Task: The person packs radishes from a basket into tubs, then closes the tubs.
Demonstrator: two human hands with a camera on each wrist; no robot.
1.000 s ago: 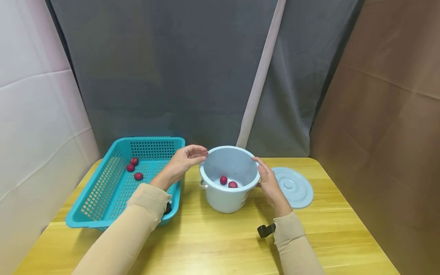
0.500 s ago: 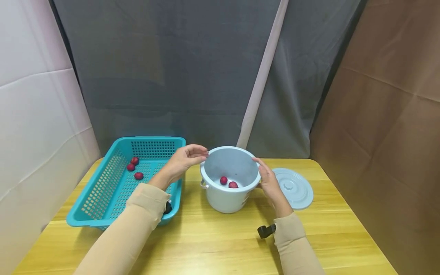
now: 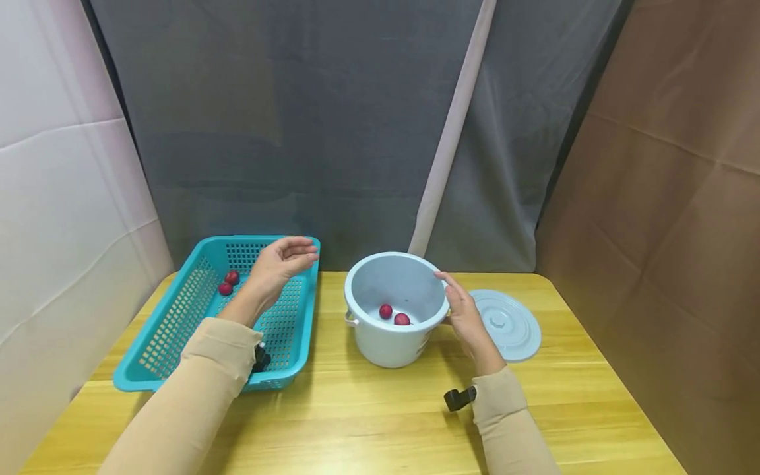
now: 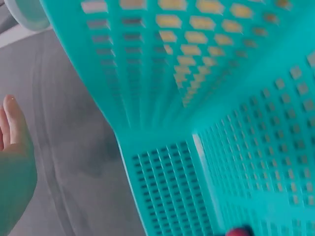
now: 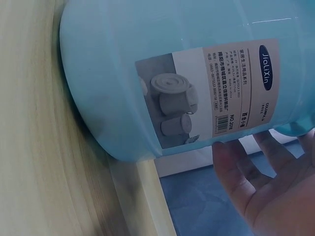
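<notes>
A pale blue bucket [image 3: 396, 330] stands at the middle of the wooden table with two red fruits [image 3: 394, 315] inside; its labelled wall [image 5: 197, 83] fills the right wrist view. My right hand [image 3: 462, 311] rests with straight fingers against the bucket's right rim. My left hand [image 3: 278, 262] hovers, relaxed and holding nothing, over the teal basket [image 3: 178, 323], near its right wall. Two red fruits [image 3: 228, 283] show in the basket's far part. The left wrist view shows the basket's mesh [image 4: 206, 123] close up and a fingertip [image 4: 12, 123] at the left edge.
The bucket's round lid [image 3: 507, 323] lies flat on the table just right of my right hand. Grey and brown backdrops close the table at the back and right. A pale wall stands at the left.
My left hand has let go of the bucket's left rim and moved left, over the basket. The right hand and the bucket have stayed where they were.
</notes>
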